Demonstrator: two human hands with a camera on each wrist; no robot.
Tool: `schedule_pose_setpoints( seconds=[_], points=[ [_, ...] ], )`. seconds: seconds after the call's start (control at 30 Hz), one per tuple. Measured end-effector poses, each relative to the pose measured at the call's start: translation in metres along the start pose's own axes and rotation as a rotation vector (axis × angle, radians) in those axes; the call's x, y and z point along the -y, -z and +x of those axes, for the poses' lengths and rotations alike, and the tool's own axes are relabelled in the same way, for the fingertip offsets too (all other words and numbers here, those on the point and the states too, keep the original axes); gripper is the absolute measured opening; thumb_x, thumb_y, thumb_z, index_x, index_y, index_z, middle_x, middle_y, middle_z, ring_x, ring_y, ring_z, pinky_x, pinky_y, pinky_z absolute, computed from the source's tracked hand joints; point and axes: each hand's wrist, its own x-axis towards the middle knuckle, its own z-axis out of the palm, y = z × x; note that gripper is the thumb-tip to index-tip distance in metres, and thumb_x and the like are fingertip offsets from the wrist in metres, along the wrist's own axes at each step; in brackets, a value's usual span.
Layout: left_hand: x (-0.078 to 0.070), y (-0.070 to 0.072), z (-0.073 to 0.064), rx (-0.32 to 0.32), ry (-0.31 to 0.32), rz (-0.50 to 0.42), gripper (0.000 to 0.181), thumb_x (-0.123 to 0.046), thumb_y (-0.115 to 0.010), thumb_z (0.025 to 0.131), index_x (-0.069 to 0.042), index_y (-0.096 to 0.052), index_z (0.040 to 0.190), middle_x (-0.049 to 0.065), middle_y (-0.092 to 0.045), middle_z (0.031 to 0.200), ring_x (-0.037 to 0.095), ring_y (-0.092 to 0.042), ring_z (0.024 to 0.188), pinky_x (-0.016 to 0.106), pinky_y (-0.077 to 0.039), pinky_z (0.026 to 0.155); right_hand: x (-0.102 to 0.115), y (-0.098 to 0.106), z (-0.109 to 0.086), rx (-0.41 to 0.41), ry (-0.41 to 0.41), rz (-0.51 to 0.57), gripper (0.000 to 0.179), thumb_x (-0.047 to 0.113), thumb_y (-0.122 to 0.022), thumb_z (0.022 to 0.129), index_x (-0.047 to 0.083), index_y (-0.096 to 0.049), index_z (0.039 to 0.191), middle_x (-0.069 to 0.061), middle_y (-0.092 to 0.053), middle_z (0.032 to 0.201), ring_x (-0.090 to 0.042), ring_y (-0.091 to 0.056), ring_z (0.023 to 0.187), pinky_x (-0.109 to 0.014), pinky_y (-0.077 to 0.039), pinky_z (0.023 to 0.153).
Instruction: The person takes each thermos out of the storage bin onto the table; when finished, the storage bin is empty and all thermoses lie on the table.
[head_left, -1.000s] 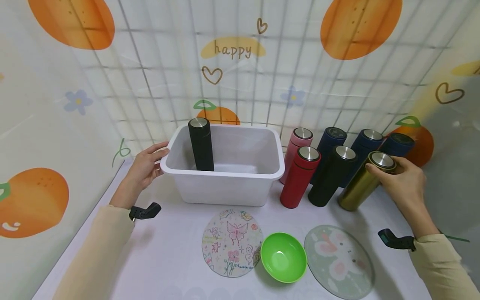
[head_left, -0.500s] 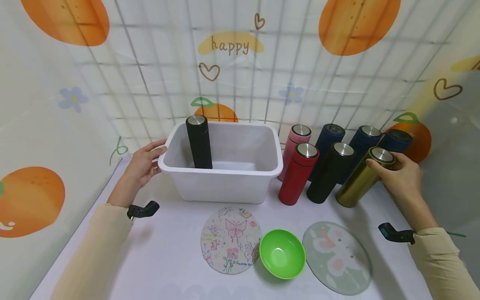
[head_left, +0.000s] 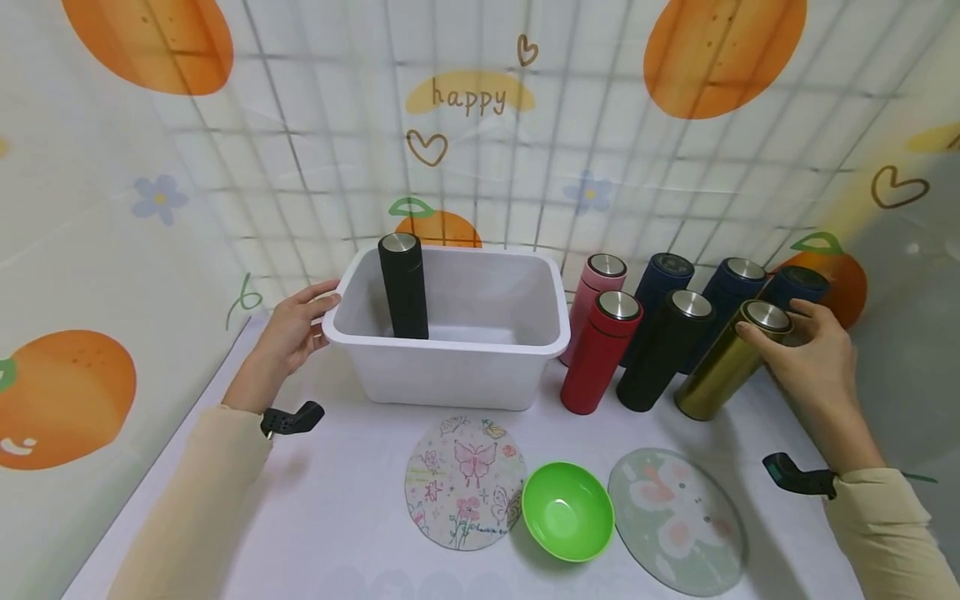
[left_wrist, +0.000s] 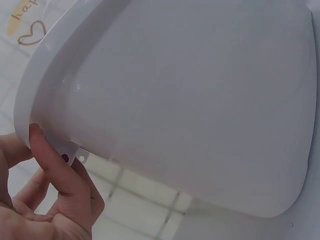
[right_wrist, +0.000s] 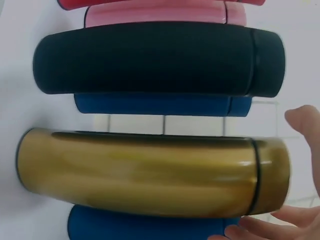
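Note:
My left hand [head_left: 295, 329] pinches the left rim of a white plastic tub [head_left: 446, 371]. In the left wrist view its thumb lies over the rim, with other fingers behind it. A black thermos [head_left: 405, 292] stands inside the tub, at its left. At the far right, my right hand [head_left: 817, 354] is spread around the steel-topped lid of a gold thermos [head_left: 716, 371], which stands on the table. In the right wrist view the thumb shows a gap from the gold cap, and the other fingers extend past its far side.
Beside the gold thermos stand a second black thermos [head_left: 663, 354], a red thermos [head_left: 600, 354], a pink thermos [head_left: 588, 296] and several blue thermoses [head_left: 660, 283]. In front lie a butterfly mat [head_left: 465, 467], a green bowl [head_left: 567, 510] and a rabbit mat [head_left: 675, 533].
The right hand's fingers have loosened and spread from the gold thermos's lid, and the hand has shifted slightly right. The left hand keeps its hold on the tub. The head view sways a little.

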Motion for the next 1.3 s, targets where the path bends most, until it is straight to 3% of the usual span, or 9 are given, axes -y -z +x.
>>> schedule_pose_setpoints(
  seconds=[0.1,0.23,0.3,0.37,0.47,0.57,0.73,1.07,1.3],
  points=[
    [0.0,0.0,0.0,0.0,-0.006,-0.003,0.056,-0.019,-0.07,0.096,-0.011,-0.048,0.147,0.004,-0.059,0.119,0.016,-0.067,0.09,0.025,-0.057,0.066,0.006,0.004,-0.003,-0.015,0.008,0.018,0.094,0.052,-0.072,0.088,0.009,-0.026,0.158,-0.023,-0.039,0.153,-0.046,-0.039,0.135,-0.064,-0.031,0.107],
    [0.001,0.001,0.001,0.006,-0.007,-0.005,0.056,-0.019,-0.07,0.096,-0.011,-0.049,0.146,0.004,-0.059,0.12,0.016,-0.067,0.091,0.025,-0.057,0.066,0.013,0.009,-0.007,-0.032,0.017,0.006,0.091,0.05,-0.073,0.088,0.011,-0.028,0.157,-0.021,-0.042,0.152,-0.044,-0.044,0.132,-0.056,-0.037,0.106],
    [0.001,0.001,0.001,0.005,-0.006,-0.005,0.055,-0.019,-0.07,0.096,-0.012,-0.049,0.146,0.004,-0.058,0.12,0.016,-0.067,0.091,0.025,-0.057,0.066,0.016,0.011,-0.01,-0.038,0.025,-0.002,0.09,0.05,-0.072,0.088,0.012,-0.029,0.157,-0.02,-0.041,0.152,-0.043,-0.046,0.131,-0.048,-0.042,0.105],
    [0.001,0.001,0.001,0.005,-0.005,-0.006,0.055,-0.019,-0.07,0.096,-0.012,-0.049,0.146,0.003,-0.058,0.12,0.016,-0.067,0.091,0.025,-0.057,0.066,0.018,0.013,-0.012,-0.049,0.036,-0.007,0.088,0.049,-0.073,0.088,0.012,-0.03,0.156,-0.019,-0.042,0.152,-0.043,-0.048,0.129,-0.031,-0.047,0.098],
    [0.001,0.001,0.002,0.009,-0.002,-0.013,0.056,-0.019,-0.07,0.096,-0.011,-0.047,0.147,0.002,-0.059,0.118,0.015,-0.067,0.09,0.025,-0.057,0.066,0.021,0.017,-0.015,-0.066,0.056,0.002,0.087,0.047,-0.074,0.088,0.011,-0.032,0.155,-0.019,-0.042,0.152,-0.041,-0.049,0.125,-0.012,-0.043,0.082],
    [-0.001,0.002,0.002,0.021,0.001,-0.028,0.056,-0.017,-0.069,0.097,-0.011,-0.045,0.147,0.001,-0.062,0.114,0.015,-0.066,0.088,0.024,-0.056,0.066,0.025,0.021,-0.018,-0.087,0.067,0.017,0.085,0.044,-0.075,0.088,0.01,-0.034,0.154,-0.019,-0.042,0.152,-0.038,-0.047,0.129,-0.014,-0.042,0.09],
    [-0.002,0.001,0.001,0.033,0.004,-0.043,0.054,-0.016,-0.068,0.098,-0.011,-0.045,0.147,0.0,-0.063,0.111,0.015,-0.066,0.087,0.024,-0.056,0.065,0.036,0.025,-0.025,-0.117,0.108,0.039,0.081,0.04,-0.076,0.089,0.011,-0.037,0.153,-0.014,-0.041,0.154,-0.027,-0.039,0.141,-0.033,-0.034,0.113],
    [0.0,0.001,-0.003,0.044,0.011,-0.046,0.054,-0.017,-0.068,0.097,-0.011,-0.046,0.146,0.003,-0.058,0.115,0.014,-0.065,0.087,0.024,-0.056,0.066,0.069,0.022,-0.049,-0.137,0.282,0.111,0.068,0.027,-0.083,0.084,0.02,-0.052,0.144,-0.007,-0.054,0.144,-0.006,-0.05,0.129,-0.016,-0.04,0.101],
    [-0.001,0.0,-0.003,0.035,0.004,-0.044,0.053,-0.018,-0.069,0.097,-0.011,-0.047,0.145,0.003,-0.059,0.115,0.014,-0.066,0.087,0.024,-0.056,0.065,0.093,0.012,-0.068,-0.083,0.421,0.162,0.06,0.014,-0.085,0.081,0.012,-0.06,0.136,-0.007,-0.061,0.134,0.002,-0.055,0.114,-0.01,-0.043,0.092]
  ],
)
